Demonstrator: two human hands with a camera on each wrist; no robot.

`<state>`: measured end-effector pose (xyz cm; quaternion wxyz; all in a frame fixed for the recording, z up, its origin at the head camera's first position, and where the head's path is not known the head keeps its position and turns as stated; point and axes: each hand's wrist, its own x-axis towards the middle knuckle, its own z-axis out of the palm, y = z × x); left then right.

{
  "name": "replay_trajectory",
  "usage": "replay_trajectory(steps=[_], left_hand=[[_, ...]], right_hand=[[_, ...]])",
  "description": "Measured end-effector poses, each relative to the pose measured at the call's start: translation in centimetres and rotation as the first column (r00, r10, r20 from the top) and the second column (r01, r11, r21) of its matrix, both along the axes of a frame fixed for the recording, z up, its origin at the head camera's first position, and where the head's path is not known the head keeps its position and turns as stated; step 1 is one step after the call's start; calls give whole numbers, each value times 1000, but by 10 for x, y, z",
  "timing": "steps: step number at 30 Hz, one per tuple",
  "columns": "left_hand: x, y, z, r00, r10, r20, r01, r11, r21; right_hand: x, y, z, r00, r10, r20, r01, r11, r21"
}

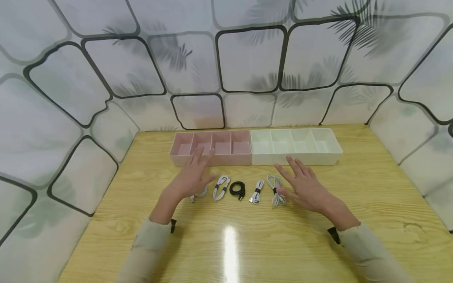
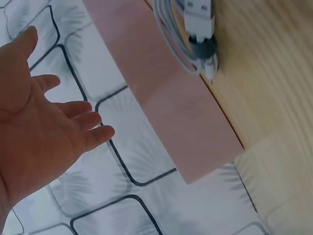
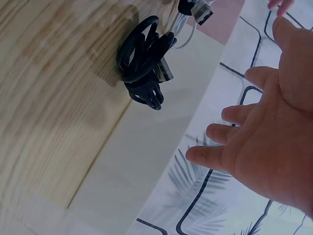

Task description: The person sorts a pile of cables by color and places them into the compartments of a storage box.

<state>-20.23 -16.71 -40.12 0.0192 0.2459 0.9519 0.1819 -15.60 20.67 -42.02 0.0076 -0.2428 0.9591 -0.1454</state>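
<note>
A: Quick, state of each grip?

B: Left grip (image 1: 189, 179): fingers spread, nothing held. Same for the right grip (image 1: 308, 188), fingers stretched toward the far edge.

A: Where's the left?

B: In the head view, across the front wall of the pink box (image 1: 233, 160), fingers over its compartments. Left wrist view puts the fingers apart from that box.

A: Right?

B: Fingertips by the front of the white box (image 1: 322, 159). Contact, can't tell.

A: Boxes?

B: End to end along the counter's (image 1: 283, 243) far edge, pink toward the far left corner, white toward the far right. Ends touching. Four compartments each.

A: Cables, left to right?

B: All just in front of the boxes. Plain white cable (image 1: 202, 192), partly hidden by the left grip. Looped white cable (image 1: 224, 189), two ties. Black coil (image 1: 241, 192) mid-row. Short white bundle (image 1: 257, 191), black tie. Long white bundle (image 1: 274, 190), black tie too, right at the right thumb.

A: Wrist views?

B: Left: pale bundle (image 2: 202, 47) with a dark tie, next to pink. Right: black bundle (image 3: 142, 58) with a metal plug, next to white. Same one as the coil? Can't tell.

A: Rest?

B: Patterned wall covering (image 1: 251, 59) behind the far edge, light sleeves (image 1: 148, 239) on both arms.
</note>
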Motion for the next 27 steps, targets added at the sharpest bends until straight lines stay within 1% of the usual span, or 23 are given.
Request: replay_trajectory(steps=[4,8,9,10,13,15,16,19,22,24,27], left_hand=[[-9,-11,6,1000,10,-5,-9,997,78],[-19,-23,7,999,28,-27,-25,991,133],[-22,-26,5,999,33,-43,-26,989,147],[-26,-30,3,996,36,-77,-23,986,163],[-39,-42,-5,986,53,-160,-16,975,222],[-46,-51,-10,979,80,-190,-27,963,267],[-49,-56,-11,977,97,-189,-39,956,290],[-54,-68,-12,980,156,-124,-104,930,352],[-59,-78,-12,976,211,-50,-176,906,384],[-63,-84,-13,971,237,-12,-212,888,408],[-67,-92,-15,965,253,62,-252,849,465]], right_hand=[[0,1,-1,1000,-3,3,3,1000,4],[1,1,0,1000,-2,4,2,1000,-3],[2,1,0,1000,-1,3,1,1000,-5],[3,1,0,1000,0,2,0,1000,-5],[4,1,1,1000,3,-3,-3,1000,-6],[4,1,2,1000,7,-9,-7,1000,-7],[4,1,2,1000,8,-11,-8,1000,-8],[4,3,2,1000,10,-14,-10,1000,-12],[4,5,2,1000,5,-12,-5,1000,-17],[4,6,2,1000,0,-10,-1,1000,-18],[5,7,2,1000,-1,-11,0,1000,-23]])
